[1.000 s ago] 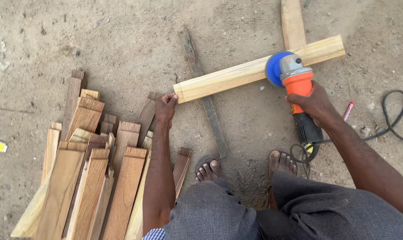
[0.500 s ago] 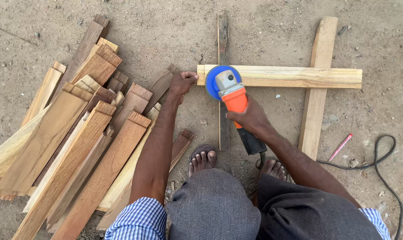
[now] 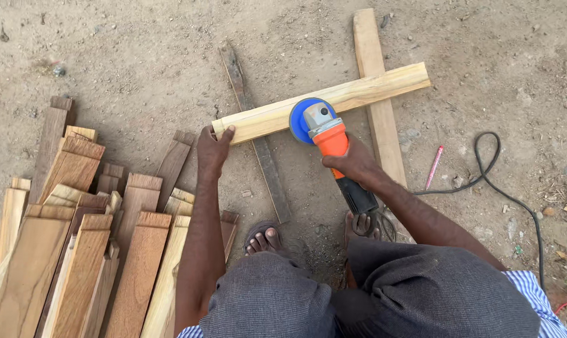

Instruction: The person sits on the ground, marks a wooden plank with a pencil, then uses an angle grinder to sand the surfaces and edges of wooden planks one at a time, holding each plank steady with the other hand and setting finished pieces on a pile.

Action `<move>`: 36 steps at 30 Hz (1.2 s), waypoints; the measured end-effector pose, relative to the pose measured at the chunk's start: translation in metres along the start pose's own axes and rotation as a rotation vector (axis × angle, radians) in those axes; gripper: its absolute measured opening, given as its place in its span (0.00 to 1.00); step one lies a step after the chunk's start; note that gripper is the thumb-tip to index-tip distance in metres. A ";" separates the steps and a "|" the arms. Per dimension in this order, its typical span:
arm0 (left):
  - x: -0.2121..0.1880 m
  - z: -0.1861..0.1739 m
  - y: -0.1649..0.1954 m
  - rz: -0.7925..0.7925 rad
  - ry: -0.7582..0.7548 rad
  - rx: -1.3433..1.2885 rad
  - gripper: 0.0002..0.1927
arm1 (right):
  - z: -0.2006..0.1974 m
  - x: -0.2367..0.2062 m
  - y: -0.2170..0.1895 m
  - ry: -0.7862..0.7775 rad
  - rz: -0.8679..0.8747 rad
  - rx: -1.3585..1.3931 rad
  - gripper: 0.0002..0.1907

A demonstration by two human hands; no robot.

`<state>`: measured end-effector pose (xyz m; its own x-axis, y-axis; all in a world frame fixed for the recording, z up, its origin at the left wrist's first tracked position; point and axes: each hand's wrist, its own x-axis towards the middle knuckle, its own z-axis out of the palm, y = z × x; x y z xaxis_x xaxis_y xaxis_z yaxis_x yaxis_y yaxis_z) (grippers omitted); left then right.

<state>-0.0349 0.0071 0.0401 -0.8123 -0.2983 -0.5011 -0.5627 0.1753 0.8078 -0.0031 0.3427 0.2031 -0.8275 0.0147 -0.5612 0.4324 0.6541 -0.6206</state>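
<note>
A pale wooden plank (image 3: pixel 371 91) lies across two supports, a dark strip (image 3: pixel 258 144) and a light board (image 3: pixel 374 94), on sandy ground. My left hand (image 3: pixel 213 150) presses on the plank's near left end. My right hand (image 3: pixel 355 164) grips the orange body of an angle grinder (image 3: pixel 324 128). Its blue disc guard rests against the plank's near edge around mid-length. The black handle runs back under my wrist toward my feet.
A stack of brown and pale notched wooden pieces (image 3: pixel 89 238) covers the ground at the left. A black power cable (image 3: pixel 502 181) loops at the right. A red pencil (image 3: pixel 434 166) lies beside the light board. My sandalled feet (image 3: pixel 264 239) are below the plank.
The grinder has slid along the plank, from its far right end a second ago to the left, now sitting near mid-length. My left hand has stayed on the plank's left end. The camera view has shifted.
</note>
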 end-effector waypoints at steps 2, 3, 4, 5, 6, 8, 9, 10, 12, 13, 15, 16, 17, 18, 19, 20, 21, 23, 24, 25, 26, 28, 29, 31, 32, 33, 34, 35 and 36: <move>-0.003 0.008 0.002 0.157 0.061 0.047 0.26 | -0.014 0.004 0.010 0.038 0.035 0.022 0.32; -0.004 0.010 0.003 0.154 0.046 0.094 0.24 | -0.021 0.006 0.016 0.058 0.038 0.027 0.32; -0.004 0.010 0.003 0.148 0.029 0.144 0.22 | -0.028 0.006 0.024 0.075 0.045 0.033 0.31; -0.003 0.008 0.003 0.140 0.012 0.195 0.21 | -0.034 0.008 0.031 0.091 0.065 0.067 0.31; -0.003 0.007 0.003 0.116 0.004 0.194 0.21 | -0.040 0.011 0.037 0.107 0.082 0.102 0.31; -0.002 0.004 0.004 0.070 -0.013 0.187 0.21 | -0.055 0.016 0.050 0.133 0.101 0.162 0.30; -0.002 0.003 0.005 0.077 -0.019 0.186 0.20 | -0.062 0.018 0.057 0.140 0.102 0.189 0.30; -0.002 0.002 0.007 0.086 -0.026 0.185 0.20 | -0.070 0.021 0.064 0.150 0.103 0.215 0.29; -0.005 0.002 0.011 0.077 -0.042 0.204 0.20 | -0.087 0.026 0.076 0.181 0.120 0.216 0.29; -0.007 0.003 0.014 0.058 -0.050 0.224 0.20 | -0.096 0.027 0.082 0.197 0.130 0.214 0.30; -0.009 0.004 0.018 0.028 -0.057 0.234 0.21 | -0.114 0.029 0.089 0.216 0.115 0.261 0.28; -0.010 0.004 0.020 0.016 -0.056 0.225 0.21 | -0.121 0.030 0.091 0.223 0.106 0.281 0.28; -0.011 0.004 0.021 0.002 -0.050 0.211 0.22 | -0.127 0.030 0.091 0.239 0.136 0.306 0.28; -0.011 0.003 0.022 0.001 -0.057 0.203 0.21 | -0.131 0.032 0.089 0.245 0.161 0.328 0.28; -0.011 0.004 0.022 -0.003 -0.057 0.194 0.20 | -0.131 0.033 0.085 0.244 0.185 0.347 0.28; -0.011 0.003 0.022 -0.007 -0.055 0.183 0.19 | -0.128 0.034 0.080 0.230 0.187 0.334 0.29; -0.010 0.002 0.022 0.042 -0.034 0.179 0.19 | -0.121 0.034 0.073 0.217 0.186 0.321 0.29; -0.008 0.003 0.022 0.145 -0.002 0.166 0.19 | -0.102 0.033 0.055 0.172 0.138 0.263 0.29; -0.008 0.003 0.022 0.101 -0.016 0.121 0.18 | -0.083 0.032 0.045 0.134 0.095 0.225 0.29; -0.007 0.003 0.023 0.063 -0.032 0.075 0.17 | -0.066 0.032 0.033 0.103 0.050 0.187 0.29; -0.007 0.002 0.024 0.028 -0.052 0.029 0.17 | -0.050 0.031 0.021 0.047 0.046 0.098 0.31; -0.008 0.002 0.026 0.007 -0.046 0.039 0.16 | -0.010 0.033 -0.004 -0.032 0.003 -0.045 0.34; -0.009 0.002 0.028 -0.001 -0.047 0.046 0.15 | 0.008 0.036 -0.016 -0.055 -0.036 -0.098 0.35; -0.011 0.002 0.030 0.001 -0.045 0.048 0.15 | 0.034 0.039 -0.033 -0.131 -0.152 -0.086 0.32; -0.012 0.002 0.030 0.001 -0.051 0.051 0.16 | 0.043 0.039 -0.038 -0.113 -0.167 -0.085 0.35; -0.012 0.003 0.030 -0.009 -0.057 0.035 0.16 | 0.046 0.039 -0.040 -0.089 -0.182 -0.089 0.37; -0.012 0.003 0.029 -0.020 -0.063 0.014 0.16 | 0.045 0.039 -0.039 -0.084 -0.176 -0.066 0.37; -0.012 0.003 0.028 -0.037 -0.063 -0.006 0.16 | 0.041 0.038 -0.037 -0.088 -0.173 -0.043 0.36; -0.011 0.003 0.027 0.040 -0.042 0.048 0.16 | 0.036 0.037 -0.034 -0.098 -0.176 -0.020 0.36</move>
<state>-0.0413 0.0179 0.0668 -0.8392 -0.2506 -0.4826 -0.5359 0.2308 0.8121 -0.0355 0.2935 0.1837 -0.8505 -0.1743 -0.4963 0.2763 0.6548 -0.7035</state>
